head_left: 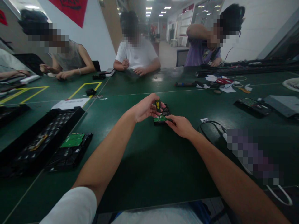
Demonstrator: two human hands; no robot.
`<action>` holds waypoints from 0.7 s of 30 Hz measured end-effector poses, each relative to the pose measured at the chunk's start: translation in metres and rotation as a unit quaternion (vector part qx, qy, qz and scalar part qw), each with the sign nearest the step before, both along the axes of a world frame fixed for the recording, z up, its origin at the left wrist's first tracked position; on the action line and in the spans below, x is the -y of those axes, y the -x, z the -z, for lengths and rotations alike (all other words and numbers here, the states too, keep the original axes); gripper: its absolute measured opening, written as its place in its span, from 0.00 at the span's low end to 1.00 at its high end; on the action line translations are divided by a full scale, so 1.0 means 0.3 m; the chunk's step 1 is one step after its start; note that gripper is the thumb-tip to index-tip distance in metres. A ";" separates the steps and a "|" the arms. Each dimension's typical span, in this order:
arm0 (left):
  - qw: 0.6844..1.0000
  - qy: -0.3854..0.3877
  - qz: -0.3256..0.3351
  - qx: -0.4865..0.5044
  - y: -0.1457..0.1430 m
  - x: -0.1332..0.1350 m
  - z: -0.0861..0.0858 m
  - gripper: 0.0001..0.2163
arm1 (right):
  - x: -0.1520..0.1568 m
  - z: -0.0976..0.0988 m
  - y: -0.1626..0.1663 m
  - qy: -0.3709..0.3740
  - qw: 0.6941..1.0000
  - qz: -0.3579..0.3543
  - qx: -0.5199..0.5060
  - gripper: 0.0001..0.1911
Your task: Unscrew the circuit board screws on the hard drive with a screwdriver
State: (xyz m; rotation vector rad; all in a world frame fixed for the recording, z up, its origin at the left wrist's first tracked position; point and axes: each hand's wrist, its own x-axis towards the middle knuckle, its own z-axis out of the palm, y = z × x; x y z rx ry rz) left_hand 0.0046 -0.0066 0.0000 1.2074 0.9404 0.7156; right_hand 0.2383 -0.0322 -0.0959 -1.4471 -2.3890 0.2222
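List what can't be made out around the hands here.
Head view:
- Tip of the black-and-yellow tool: lost among the fingers of the left hand.
- Whether the right hand grips or only steadies the green board: too small.
- Parts on that board: too small, blurred.
- What the white cable joins: covered by the pixelated patch.

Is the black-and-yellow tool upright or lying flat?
Upright: the left hand holds the tool handle-up over the green board, which the right hand steadies.
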 end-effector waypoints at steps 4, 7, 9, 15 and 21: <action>1.000 0.009 -0.018 0.010 -0.005 0.004 0.004 0.20 | 0.000 -0.001 0.000 0.004 1.000 0.002 -0.002 0.21; 0.999 0.014 -0.023 0.029 -0.008 0.006 0.005 0.18 | 0.002 -0.008 0.000 0.008 1.000 0.003 -0.004 0.21; 0.999 0.012 -0.021 0.032 -0.008 0.006 0.004 0.18 | 0.003 -0.013 0.001 0.014 1.000 0.001 0.000 0.21; 1.000 0.000 -0.012 0.012 -0.002 -0.004 0.007 0.19 | 0.003 -0.011 -0.001 0.024 1.000 0.008 0.009 0.21; 1.000 -0.008 -0.018 0.003 0.000 -0.019 0.027 0.23 | -0.001 -0.007 -0.005 0.025 1.000 0.001 0.001 0.20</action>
